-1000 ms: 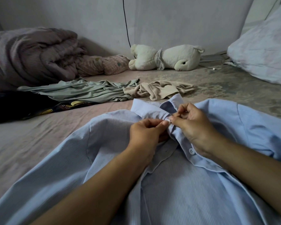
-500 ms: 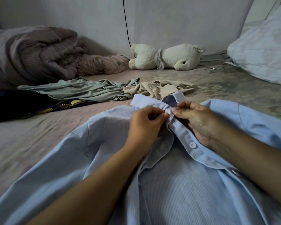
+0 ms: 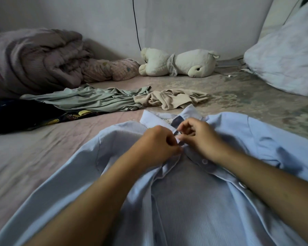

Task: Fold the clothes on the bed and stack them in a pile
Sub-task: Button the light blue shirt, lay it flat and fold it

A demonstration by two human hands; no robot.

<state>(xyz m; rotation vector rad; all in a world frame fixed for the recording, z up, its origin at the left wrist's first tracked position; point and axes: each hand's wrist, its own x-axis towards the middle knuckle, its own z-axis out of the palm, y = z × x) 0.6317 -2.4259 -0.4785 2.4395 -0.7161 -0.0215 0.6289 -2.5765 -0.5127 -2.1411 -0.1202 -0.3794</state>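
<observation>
The placket edge just below the collar is pinched between the curled fingers and thumb of the left hand, and the opposite edge, at the top button, is pinched by the right hand; the two hands are almost touching. Both grips are taken on the pale blue, finely ribbed button-up shirt, which is spread front-up on the pinkish bed sheet directly before the person, collar pointing away.

The shirt is judged to be light, soft and limp, so it will sag wherever it is not supported; it is best taken at the firmer seams, such as the collar, shoulders and placket, and smoothed flat before each fold. Small buttons call for fingertip grips.

Beyond the collar, a crumpled beige garment and a sage-green garment lie unfolded, touching each other.

Compared with a second ago, both hands have been moved slightly up towards the collar, the collar has been opened so that its label is now shown, and the placket below hangs looser.
</observation>
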